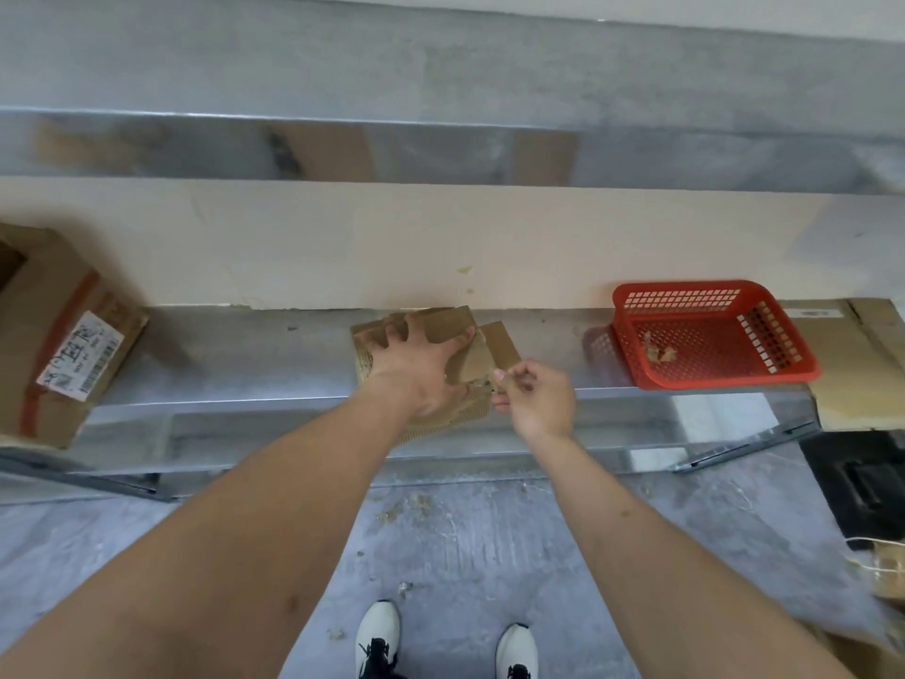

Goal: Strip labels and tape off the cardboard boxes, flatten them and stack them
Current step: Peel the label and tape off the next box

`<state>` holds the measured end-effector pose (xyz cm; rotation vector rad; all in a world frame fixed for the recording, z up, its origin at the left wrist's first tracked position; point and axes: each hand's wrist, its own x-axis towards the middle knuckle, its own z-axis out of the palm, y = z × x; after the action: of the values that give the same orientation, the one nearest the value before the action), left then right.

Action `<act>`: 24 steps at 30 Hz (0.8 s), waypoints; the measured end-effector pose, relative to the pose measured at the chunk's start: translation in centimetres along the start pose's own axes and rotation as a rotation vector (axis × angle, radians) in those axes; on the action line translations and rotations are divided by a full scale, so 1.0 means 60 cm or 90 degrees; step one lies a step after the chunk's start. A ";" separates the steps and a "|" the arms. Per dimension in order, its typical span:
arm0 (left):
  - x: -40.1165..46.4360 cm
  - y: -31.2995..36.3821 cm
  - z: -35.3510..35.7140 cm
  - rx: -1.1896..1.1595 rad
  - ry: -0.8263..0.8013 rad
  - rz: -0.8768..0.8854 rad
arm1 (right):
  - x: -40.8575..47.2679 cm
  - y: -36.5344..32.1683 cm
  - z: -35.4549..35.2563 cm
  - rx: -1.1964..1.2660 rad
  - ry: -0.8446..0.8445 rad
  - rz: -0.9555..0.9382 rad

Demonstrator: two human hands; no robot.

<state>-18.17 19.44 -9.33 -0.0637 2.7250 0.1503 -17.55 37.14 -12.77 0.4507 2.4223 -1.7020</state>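
Note:
A small flattened cardboard box point(499, 343) lies on the metal shelf point(274, 355) in the middle of the view. My left hand point(421, 360) lies spread flat on top of it and presses it down. Just to the right, my right hand point(531, 392) pinches a strip of brown tape point(477, 360) that runs up from the box's surface. A larger cardboard box point(59, 335) with a white printed label point(81, 357) and red tape stands at the left end of the shelf.
A red plastic basket point(710, 335) with a few tape scraps in it stands on the shelf to the right. Flat cardboard point(852, 365) lies beyond it. A black object point(862, 487) sits on the floor at right. My white shoes show below, with bits of debris around them.

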 end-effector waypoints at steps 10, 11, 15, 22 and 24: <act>0.003 0.004 -0.007 -0.020 -0.010 -0.019 | -0.007 0.011 -0.002 -0.161 0.021 -0.136; 0.002 0.004 -0.008 -0.020 -0.010 -0.018 | -0.008 0.010 -0.003 -0.181 0.014 -0.150; 0.002 0.003 -0.003 -0.018 0.001 -0.012 | -0.022 0.010 -0.003 -0.228 -0.033 -0.225; 0.001 0.002 -0.005 -0.027 0.002 -0.013 | -0.032 0.006 0.003 -0.085 -0.015 -0.112; 0.000 0.002 -0.007 -0.028 0.001 -0.016 | -0.033 0.005 0.006 -0.023 0.002 -0.087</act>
<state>-18.35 19.52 -8.97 -0.1098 2.7219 0.2028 -15.62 36.57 -12.58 0.2886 2.5339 -1.7075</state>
